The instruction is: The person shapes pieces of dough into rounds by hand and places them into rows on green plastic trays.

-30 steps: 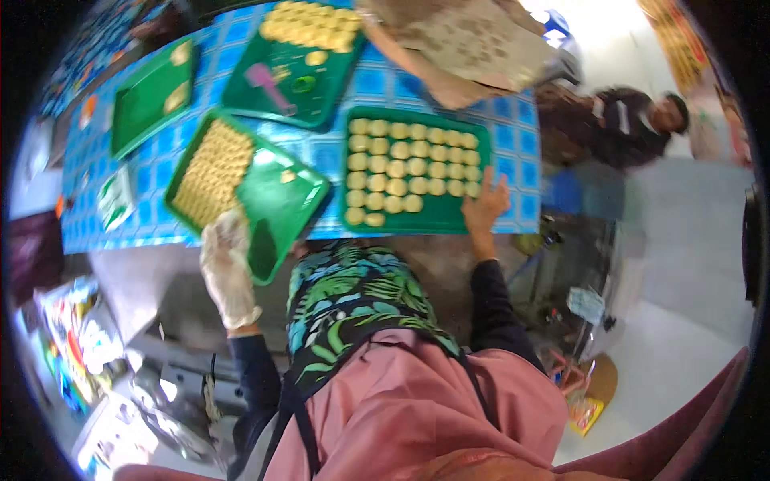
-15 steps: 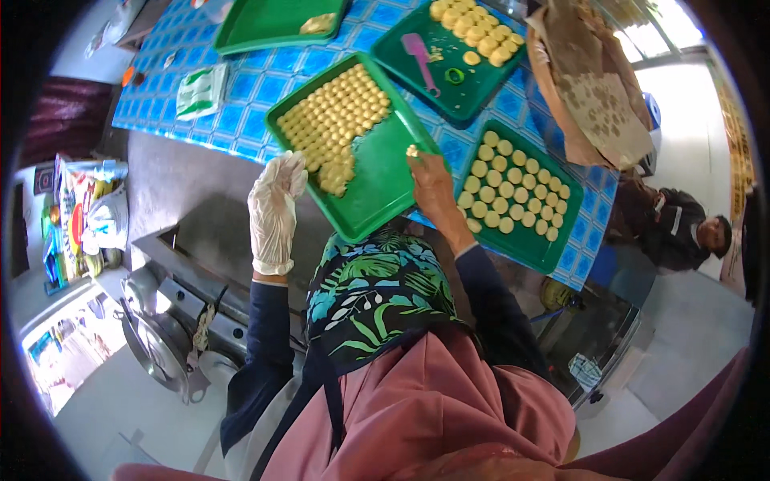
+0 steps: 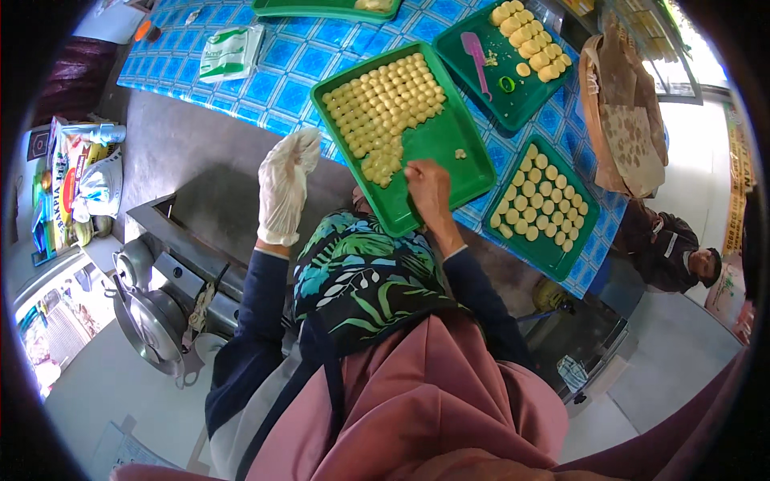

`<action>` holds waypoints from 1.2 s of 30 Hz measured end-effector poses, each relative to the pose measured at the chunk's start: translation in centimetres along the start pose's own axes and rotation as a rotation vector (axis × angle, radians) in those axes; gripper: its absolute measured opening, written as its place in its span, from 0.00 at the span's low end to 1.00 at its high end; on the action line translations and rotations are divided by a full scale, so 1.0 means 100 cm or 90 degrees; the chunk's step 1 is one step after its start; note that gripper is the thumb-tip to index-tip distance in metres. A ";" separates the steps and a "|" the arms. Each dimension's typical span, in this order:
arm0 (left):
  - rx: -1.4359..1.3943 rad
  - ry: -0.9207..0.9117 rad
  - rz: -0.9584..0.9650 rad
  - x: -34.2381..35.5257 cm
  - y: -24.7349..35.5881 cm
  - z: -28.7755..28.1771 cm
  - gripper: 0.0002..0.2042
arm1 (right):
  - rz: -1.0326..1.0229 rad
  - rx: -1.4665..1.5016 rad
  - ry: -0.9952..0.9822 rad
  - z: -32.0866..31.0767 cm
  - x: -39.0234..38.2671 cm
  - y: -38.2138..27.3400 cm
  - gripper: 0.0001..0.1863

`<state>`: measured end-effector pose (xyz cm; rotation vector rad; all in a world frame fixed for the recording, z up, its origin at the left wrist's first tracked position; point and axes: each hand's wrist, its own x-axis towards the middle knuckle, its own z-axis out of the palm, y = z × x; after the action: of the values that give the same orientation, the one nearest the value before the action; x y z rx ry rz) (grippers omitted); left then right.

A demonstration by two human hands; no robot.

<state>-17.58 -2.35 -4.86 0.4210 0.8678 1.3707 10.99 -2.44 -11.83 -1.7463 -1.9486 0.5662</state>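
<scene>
Hovering over the bare lower part of a green tray (image 3: 473, 170), the right hand (image 3: 431, 188) is ungloved, its fingers curled in toward the palm; whether they pinch anything cannot be told from this angle. Rows of small, pale yellow dough balls (image 3: 385, 100) fill the upper left part of that tray, packed close together; a small crumb of dough (image 3: 460, 154) lies by itself on the green floor, just beyond the right hand. Standing just off the tray's left side, the left hand (image 3: 285, 188) wears a loose, see-through glove; its fingers are bunched and bent, and I cannot tell whether they hold anything.

The tray sits askew on the worktop (image 3: 293, 64), which has a blue checked cover; its near corner juts past the edge, close to the leaf-patterned apron (image 3: 369, 280). To its right lies a second green tray (image 3: 542, 253) with flat, round dough pieces (image 3: 545, 189) in spaced rows; behind these two, a third tray (image 3: 501, 108) bears thicker yellow rounds (image 3: 525, 36), a purple spatula (image 3: 475, 64) and a green ring (image 3: 506, 84). A white and green packet (image 3: 231, 54) lies at the left; a brown paper sheet (image 3: 630, 144) lies at the right, and another person (image 3: 670, 250) is beyond it.
</scene>
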 end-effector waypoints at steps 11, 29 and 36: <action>0.007 -0.042 -0.069 0.015 -0.006 0.037 0.19 | 0.228 0.120 0.059 0.049 0.015 -0.028 0.09; 1.177 -0.585 0.260 0.032 -0.083 0.102 0.25 | 0.039 0.018 0.126 -0.010 0.006 0.043 0.21; 1.318 -0.624 0.303 0.027 -0.145 0.085 0.35 | 0.188 0.180 0.044 -0.015 0.014 0.060 0.23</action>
<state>-1.65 -0.64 -10.62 2.6653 1.0156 -0.0665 16.60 -0.42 -14.03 -1.8489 -1.4893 0.8265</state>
